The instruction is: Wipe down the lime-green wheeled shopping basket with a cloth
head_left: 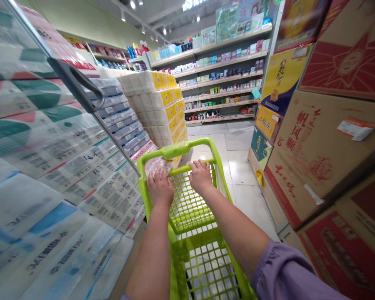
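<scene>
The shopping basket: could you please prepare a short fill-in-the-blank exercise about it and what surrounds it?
1. The shopping basket is lime ____.
2. Altogether, ____ hands touch it: the left hand and the right hand.
3. The right sleeve is ____.
4. Cardboard boxes are stacked on the picture's ____ side.

Missing words: green; two; purple; right.

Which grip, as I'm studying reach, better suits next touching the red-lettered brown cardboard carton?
Probably the right grip: on the green plastic basket, it's nearer that carton than the left grip.
</scene>
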A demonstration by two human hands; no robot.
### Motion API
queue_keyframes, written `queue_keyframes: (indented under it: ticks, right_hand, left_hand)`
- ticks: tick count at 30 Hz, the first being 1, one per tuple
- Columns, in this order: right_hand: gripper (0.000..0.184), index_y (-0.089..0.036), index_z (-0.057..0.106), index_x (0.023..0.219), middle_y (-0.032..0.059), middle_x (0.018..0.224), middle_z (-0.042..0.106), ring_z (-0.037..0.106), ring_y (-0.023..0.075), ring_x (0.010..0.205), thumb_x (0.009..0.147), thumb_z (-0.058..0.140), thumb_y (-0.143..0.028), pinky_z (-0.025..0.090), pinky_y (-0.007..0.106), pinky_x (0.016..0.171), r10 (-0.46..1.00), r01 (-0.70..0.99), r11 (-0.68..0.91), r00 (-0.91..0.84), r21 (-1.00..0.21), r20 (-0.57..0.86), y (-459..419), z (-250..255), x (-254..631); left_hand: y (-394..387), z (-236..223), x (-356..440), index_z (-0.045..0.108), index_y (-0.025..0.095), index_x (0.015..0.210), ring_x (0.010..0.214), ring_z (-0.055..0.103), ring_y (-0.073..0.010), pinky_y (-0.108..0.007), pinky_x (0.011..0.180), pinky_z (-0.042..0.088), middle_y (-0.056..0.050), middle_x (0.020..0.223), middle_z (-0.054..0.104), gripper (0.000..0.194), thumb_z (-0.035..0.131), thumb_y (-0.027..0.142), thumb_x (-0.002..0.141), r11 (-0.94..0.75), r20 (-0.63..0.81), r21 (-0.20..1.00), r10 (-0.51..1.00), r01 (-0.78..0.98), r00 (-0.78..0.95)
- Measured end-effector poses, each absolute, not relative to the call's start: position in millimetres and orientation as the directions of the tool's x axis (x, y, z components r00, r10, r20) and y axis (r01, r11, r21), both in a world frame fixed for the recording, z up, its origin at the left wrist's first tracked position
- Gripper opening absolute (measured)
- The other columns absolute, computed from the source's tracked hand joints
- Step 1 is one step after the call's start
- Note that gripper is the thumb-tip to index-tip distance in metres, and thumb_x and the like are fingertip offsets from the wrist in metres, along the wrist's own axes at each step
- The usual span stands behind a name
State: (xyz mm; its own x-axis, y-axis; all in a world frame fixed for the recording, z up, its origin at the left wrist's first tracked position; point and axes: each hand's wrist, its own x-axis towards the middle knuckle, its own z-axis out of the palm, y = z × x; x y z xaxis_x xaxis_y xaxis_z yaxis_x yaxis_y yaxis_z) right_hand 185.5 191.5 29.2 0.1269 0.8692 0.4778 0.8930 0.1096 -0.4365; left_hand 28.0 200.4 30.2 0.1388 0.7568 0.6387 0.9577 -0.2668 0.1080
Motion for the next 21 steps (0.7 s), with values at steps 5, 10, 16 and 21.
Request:
queue_keyframes:
  ticks: [5, 10, 16, 21]
  right_hand:
    - [0.043, -0.018, 0.056, 0.126, 0.0115, 0.133, 0.054, 0.032, 0.0300, 0.131, 0.083, 0.046, -0.015, 0.016, 0.055, 0.112, 0.866, 0.890, 0.106, 0.136, -0.443, 0.481, 190.9, 29.5, 184.7]
    - [0.045, -0.017, 0.054, 0.127, 0.0111, 0.135, 0.052, 0.031, 0.0302, 0.133, 0.083, 0.044, -0.014, 0.011, 0.057, 0.113, 0.885, 0.893, 0.081, 0.139, -0.442, 0.444, 189.1, 30.7, 184.3]
    - [0.047, -0.017, 0.052, 0.131, 0.0111, 0.138, 0.050, 0.030, 0.0293, 0.135, 0.084, 0.045, -0.015, 0.006, 0.055, 0.115, 0.893, 0.912, 0.055, 0.138, -0.407, 0.429, 185.3, 34.1, 183.8]
    - [0.049, -0.012, 0.050, 0.133, 0.0124, 0.139, 0.049, 0.028, 0.0289, 0.136, 0.084, 0.045, -0.017, 0.008, 0.048, 0.116, 0.902, 0.920, 0.040, 0.134, -0.389, 0.410, 183.4, 36.6, 184.8]
  left_hand:
    - [200.5, 29.1, 29.8, 0.050, 0.023, 0.136, 0.138, 0.030, -0.0310, -0.050, 0.115, 0.026, -0.005, 0.141, 0.050, 0.049, 0.044, 0.017, 0.088, -0.422, 0.587, 0.020, 0.739, 0.906, 0.331]
    - [201.1, 29.0, 31.9, 0.051, 0.017, 0.135, 0.137, 0.031, -0.0313, -0.050, 0.115, 0.026, -0.010, 0.140, 0.050, 0.047, 0.045, 0.018, 0.088, -0.359, 0.613, 0.045, 0.746, 0.932, 0.258]
    - [203.1, 27.6, 35.6, 0.054, 0.017, 0.131, 0.131, 0.039, -0.0321, -0.053, 0.110, 0.030, -0.011, 0.136, 0.054, 0.042, 0.044, 0.028, 0.092, -0.325, 0.667, 0.063, 0.717, 0.944, 0.203]
    - [203.4, 26.2, 36.0, 0.055, 0.020, 0.131, 0.134, 0.036, -0.0321, -0.051, 0.113, 0.028, -0.008, 0.138, 0.053, 0.042, 0.048, 0.034, 0.091, -0.466, 0.638, -0.007, 0.679, 0.885, 0.363]
